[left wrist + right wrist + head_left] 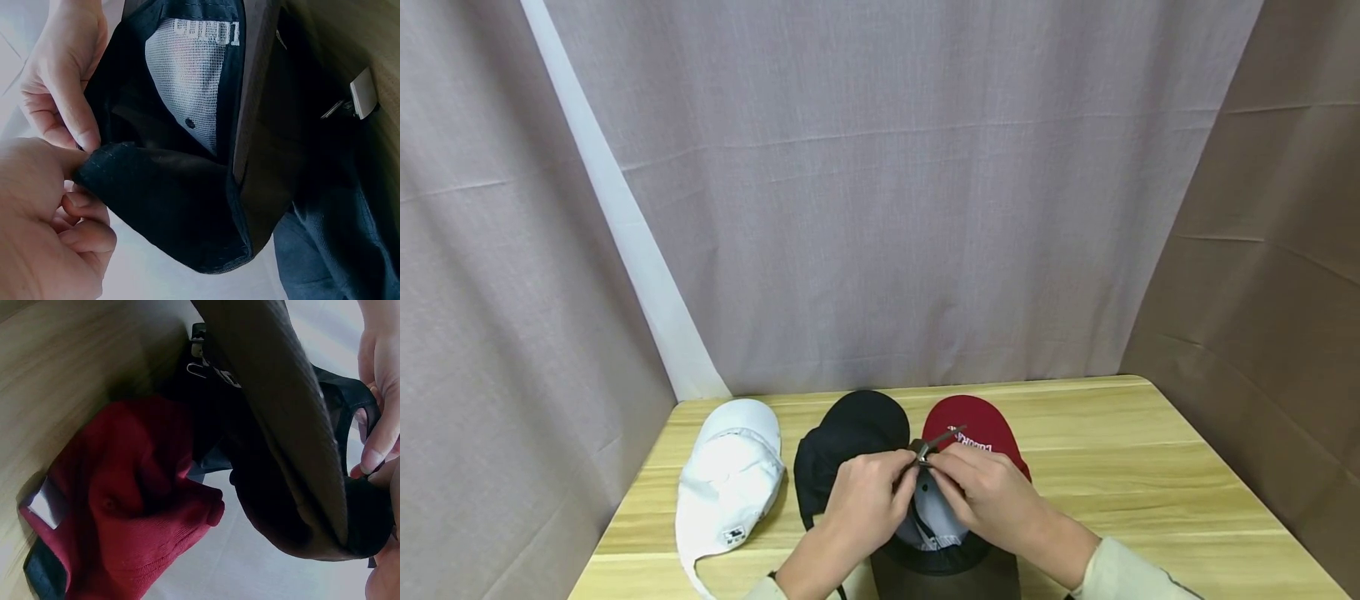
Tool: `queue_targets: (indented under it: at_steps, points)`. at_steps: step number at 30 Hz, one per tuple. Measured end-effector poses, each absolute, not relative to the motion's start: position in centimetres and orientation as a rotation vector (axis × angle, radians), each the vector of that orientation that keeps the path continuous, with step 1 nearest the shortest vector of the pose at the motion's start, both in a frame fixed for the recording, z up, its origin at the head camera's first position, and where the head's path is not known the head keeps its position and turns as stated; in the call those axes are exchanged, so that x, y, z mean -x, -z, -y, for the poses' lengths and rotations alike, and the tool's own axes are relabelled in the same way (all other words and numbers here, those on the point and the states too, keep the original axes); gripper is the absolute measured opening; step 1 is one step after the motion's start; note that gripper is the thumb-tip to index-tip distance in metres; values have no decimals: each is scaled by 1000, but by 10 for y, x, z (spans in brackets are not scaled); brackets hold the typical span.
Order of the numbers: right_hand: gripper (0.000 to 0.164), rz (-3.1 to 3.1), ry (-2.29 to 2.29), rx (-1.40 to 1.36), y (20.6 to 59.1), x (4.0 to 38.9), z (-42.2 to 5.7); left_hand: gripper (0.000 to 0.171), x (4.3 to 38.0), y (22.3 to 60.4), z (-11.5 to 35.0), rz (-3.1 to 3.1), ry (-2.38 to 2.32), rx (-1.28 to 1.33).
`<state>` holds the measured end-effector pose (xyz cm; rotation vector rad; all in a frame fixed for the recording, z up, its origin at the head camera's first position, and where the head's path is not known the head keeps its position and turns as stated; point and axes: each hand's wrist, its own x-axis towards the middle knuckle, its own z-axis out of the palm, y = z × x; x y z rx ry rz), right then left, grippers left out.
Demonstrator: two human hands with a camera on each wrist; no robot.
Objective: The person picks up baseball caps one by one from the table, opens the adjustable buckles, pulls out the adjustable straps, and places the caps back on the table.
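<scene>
A dark brown cap [947, 579] is held with its hollow side showing and its brim toward the person. My left hand [868, 500] and right hand [996, 500] pinch the strap at its back edge from either side, around a small metal buckle [922, 455]. The strap's loose end [953, 433] sticks out up and to the right. Inside the cap, a pale mesh panel [187, 75] with stitched lettering shows in the left wrist view. The right wrist view has the cap's brown outer side [281, 394] close up; the palms are partly hidden.
Just beyond the held cap, a black cap [865, 425] and a red cap [970, 417] with white lettering lie on the wooden table [1112, 467]. A white cap [730, 475] lies to the left. Grey curtains [887, 208] hang behind and beside the table.
</scene>
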<state>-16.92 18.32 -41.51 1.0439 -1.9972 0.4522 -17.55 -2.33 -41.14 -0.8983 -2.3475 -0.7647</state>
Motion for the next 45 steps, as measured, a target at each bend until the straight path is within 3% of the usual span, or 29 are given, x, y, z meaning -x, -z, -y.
queue_targets:
  at_steps: [24,39,45]
  points:
    - [12,2021,-494,-963,420,167,-178,10,174,411,22,2442,879,902]
    - [20,2024,-497,-963,420,169,-178,19,174,410,24,2512,906,927]
    - [12,2016,-478,-991,418,170,-179,10,174,409,24,2515,924,900]
